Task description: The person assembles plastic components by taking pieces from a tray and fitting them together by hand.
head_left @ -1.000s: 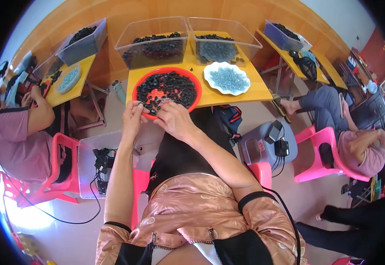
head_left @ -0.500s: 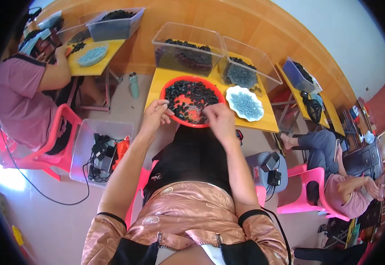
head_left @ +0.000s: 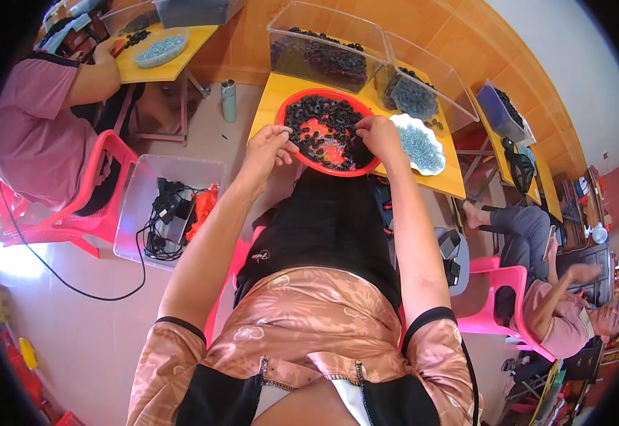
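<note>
A round red basin (head_left: 370, 110) stands at the near edge of the yellow table (head_left: 265, 106), holding many small black ring-like pieces (head_left: 316, 108). Beside its left rim, my left hand (head_left: 269, 150) is closed, thumb against the fingers; what it pinches is too small to make out. My right hand (head_left: 382, 139) reaches over the right side of the basin with its fingertips pressed together among the black pieces, which hide anything between them. Just right of this hand lies a white scalloped dish (head_left: 433, 169) filled with small pale-blue pieces (head_left: 420, 142).
Two clear plastic bins (head_left: 323, 60) (head_left: 423, 85) of black pieces stand at the table's back. On the left, a person (head_left: 46, 135) sits at another yellow table; on the right sits another person (head_left: 558, 312). A clear box (head_left: 128, 234) with black adapters and cables is on the floor.
My right hand has moved from the basin's near right part to its right rim. The left hand stays by the left rim. The whole view has shifted slightly.
</note>
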